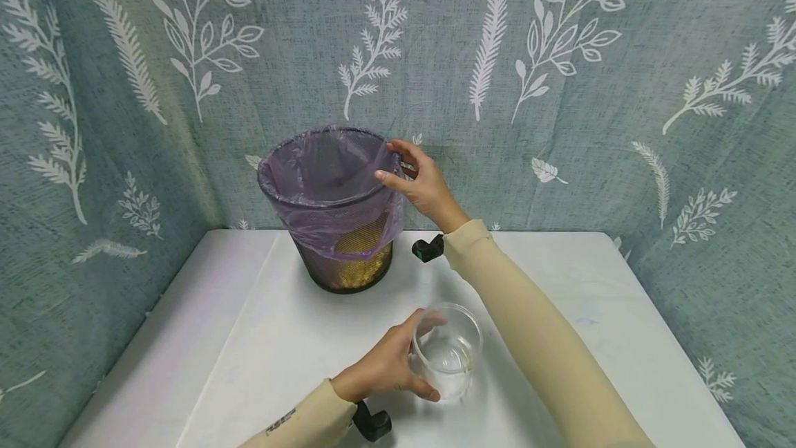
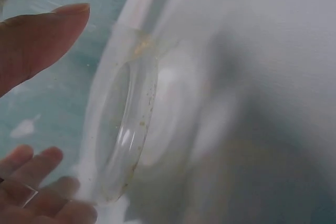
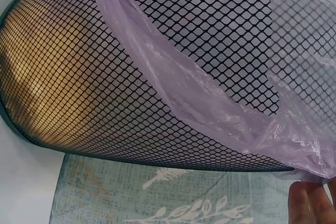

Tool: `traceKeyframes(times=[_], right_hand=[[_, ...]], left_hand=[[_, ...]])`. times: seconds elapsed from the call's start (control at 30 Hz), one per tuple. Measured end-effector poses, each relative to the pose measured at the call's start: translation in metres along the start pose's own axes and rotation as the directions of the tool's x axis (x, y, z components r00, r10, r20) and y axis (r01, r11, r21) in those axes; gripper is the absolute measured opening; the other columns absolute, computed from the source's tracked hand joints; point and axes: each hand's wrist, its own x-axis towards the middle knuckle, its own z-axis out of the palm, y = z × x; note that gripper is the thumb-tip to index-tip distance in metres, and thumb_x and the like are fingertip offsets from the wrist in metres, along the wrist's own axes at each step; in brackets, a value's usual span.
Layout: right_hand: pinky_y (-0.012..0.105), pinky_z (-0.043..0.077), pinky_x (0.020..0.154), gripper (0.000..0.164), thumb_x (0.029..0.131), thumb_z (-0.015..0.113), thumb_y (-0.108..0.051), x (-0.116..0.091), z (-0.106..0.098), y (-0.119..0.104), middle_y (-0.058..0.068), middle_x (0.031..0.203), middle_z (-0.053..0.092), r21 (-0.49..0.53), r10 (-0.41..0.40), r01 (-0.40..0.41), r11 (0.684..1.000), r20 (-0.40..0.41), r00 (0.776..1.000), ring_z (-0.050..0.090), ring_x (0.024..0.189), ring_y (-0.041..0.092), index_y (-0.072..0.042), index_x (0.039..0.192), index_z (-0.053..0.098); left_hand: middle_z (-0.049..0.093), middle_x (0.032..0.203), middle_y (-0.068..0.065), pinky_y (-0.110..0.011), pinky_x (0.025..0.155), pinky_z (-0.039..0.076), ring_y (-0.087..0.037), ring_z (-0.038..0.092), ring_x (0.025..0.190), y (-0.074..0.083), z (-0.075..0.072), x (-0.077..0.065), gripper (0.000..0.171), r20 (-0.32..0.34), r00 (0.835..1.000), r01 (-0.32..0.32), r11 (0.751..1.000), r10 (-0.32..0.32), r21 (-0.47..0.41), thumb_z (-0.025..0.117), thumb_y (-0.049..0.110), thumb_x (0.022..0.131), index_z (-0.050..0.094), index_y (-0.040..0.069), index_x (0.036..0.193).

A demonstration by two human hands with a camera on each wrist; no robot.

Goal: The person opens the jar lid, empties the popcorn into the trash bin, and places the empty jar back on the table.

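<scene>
My left hand point(image 1: 388, 365) grips a clear, round container point(image 1: 449, 355) from its left side, with thumb and fingers spread around the wall. In the left wrist view the see-through container point(image 2: 126, 129) shows a thick ringed base with small yellowish specks; the thumb point(image 2: 47, 40) lies along its wall. My right hand point(image 1: 423, 182) holds the right rim of a black mesh trash can point(image 1: 317, 261), which is lined with a thin purple bag point(image 1: 342, 227). Close up, the fingers point(image 3: 307, 203) touch the bag point(image 3: 189, 87) folded over the mesh wall.
Something golden-yellow point(image 3: 47, 77) shows through the mesh low in the can. Both stand over a white table point(image 1: 267, 337), the can to the left at the back. A grey-green leaf-patterned curtain point(image 1: 435, 75) closes off the back and sides.
</scene>
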Motion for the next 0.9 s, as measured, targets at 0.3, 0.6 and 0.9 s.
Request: traceKeyframes(times=[0.3, 0.6, 0.9], right_hand=[[0.037, 0.039, 0.119, 0.068, 0.1, 0.074, -0.015, -0.001, 0.001, -0.002, 0.011, 0.156, 0.05, 0.007, 0.008, -0.008, 1.0, -0.007, 1.0, 0.048, 0.143, 0.022, -0.002, 0.159, 0.041], [0.039, 0.039, 0.118, 0.068, 0.1, 0.073, -0.014, -0.001, 0.002, -0.002, 0.012, 0.156, 0.05, 0.004, 0.009, -0.009, 1.0, -0.01, 1.0, 0.049, 0.143, 0.023, -0.001, 0.159, 0.04], [0.044, 0.043, 0.115, 0.068, 0.101, 0.073, -0.015, -0.001, 0.003, -0.001, 0.011, 0.157, 0.049, 0.024, 0.017, -0.016, 1.0, -0.027, 1.0, 0.047, 0.144, 0.024, -0.001, 0.159, 0.041]], left_hand=[[0.061, 0.147, -0.007, -0.043, 0.115, 0.041, -0.028, 0.057, 0.13, -0.012, 0.006, -0.003, 0.108, 0.02, 1.0, -0.005, 0.999, 0.004, 0.036, 0.102, -0.002, 0.053, 0.05, 0.014, 0.146], [0.061, 0.147, -0.004, -0.042, 0.117, 0.037, -0.026, 0.056, 0.133, -0.018, 0.007, -0.005, 0.111, 0.03, 0.999, -0.026, 0.998, 0.024, 0.059, 0.103, 0.0, 0.053, 0.048, 0.016, 0.148], [0.062, 0.144, -0.005, -0.041, 0.115, 0.04, -0.023, 0.058, 0.13, -0.022, 0.007, -0.005, 0.108, 0.032, 0.999, -0.027, 0.994, 0.024, 0.107, 0.104, 0.005, 0.055, 0.049, 0.015, 0.148]])
